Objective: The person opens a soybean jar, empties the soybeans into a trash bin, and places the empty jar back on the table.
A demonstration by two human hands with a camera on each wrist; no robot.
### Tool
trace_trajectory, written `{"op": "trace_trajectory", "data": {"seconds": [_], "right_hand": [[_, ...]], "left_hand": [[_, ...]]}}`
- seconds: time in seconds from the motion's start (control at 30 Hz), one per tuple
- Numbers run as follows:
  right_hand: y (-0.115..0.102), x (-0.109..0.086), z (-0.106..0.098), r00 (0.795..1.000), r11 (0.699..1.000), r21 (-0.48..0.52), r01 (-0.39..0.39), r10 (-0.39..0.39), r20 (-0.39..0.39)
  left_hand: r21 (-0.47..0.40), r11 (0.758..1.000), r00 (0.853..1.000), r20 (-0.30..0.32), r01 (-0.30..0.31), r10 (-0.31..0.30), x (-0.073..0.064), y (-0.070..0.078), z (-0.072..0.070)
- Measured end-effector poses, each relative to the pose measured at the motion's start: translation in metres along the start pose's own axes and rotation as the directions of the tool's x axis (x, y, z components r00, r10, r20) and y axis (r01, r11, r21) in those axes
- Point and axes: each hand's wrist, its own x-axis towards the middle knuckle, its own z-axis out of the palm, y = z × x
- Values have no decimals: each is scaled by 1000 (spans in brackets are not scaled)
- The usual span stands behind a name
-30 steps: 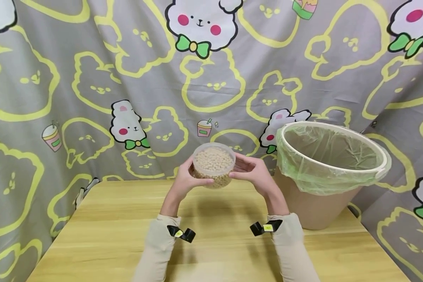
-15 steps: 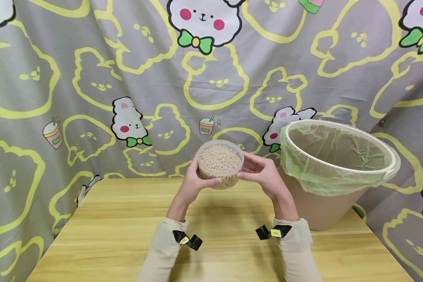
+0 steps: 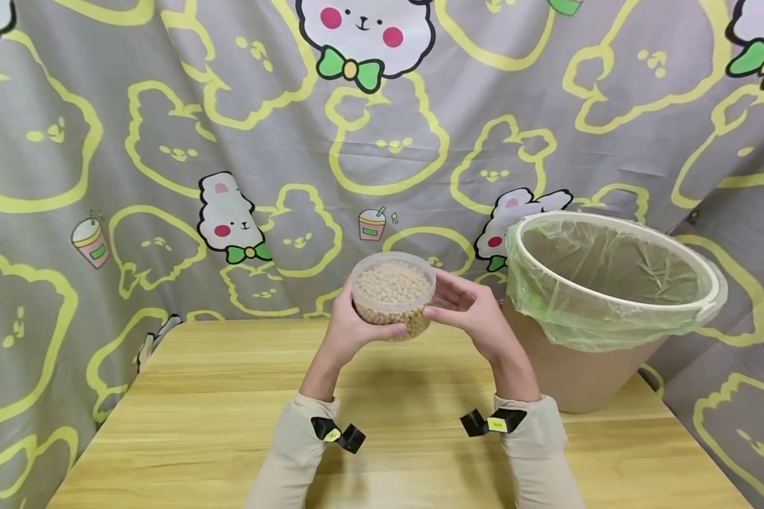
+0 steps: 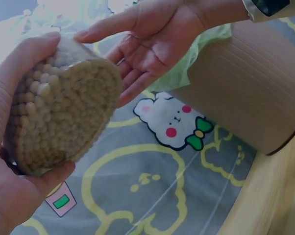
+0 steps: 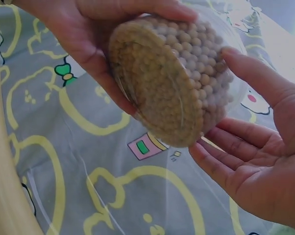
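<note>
Grey cartoon-printed cloth [image 3: 280, 152] hangs in soft folds behind a wooden table [image 3: 191, 417]

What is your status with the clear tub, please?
Left grip curled round tub; right grip touching its other side. Tub held above table. Bin at right, apart from tub.

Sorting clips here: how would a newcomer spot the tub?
Find the table, then the bin at its right. Left of that, held between left hand and right hand, is the tub: clear, unlike the bin, and filled with pale balls.
</note>
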Motion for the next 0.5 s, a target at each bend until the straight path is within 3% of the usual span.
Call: {"op": "trace_trajectory", "data": {"seconds": [0.17,0.3,0.5], "right_hand": [[-2,3,17,999,999,-42,10,-12,-32],[-2,6,30,993,992,-118,-35,21,-115],[-2,5,32,978,983,-175,-58,21,-208]], "left_hand": [[96,995,998,-68,-12,18,0,-3,6],[194,981,995,-102,-1,21,-1,-5,12],[227,974,999,-40,-16,26,0,-4,14]]}}
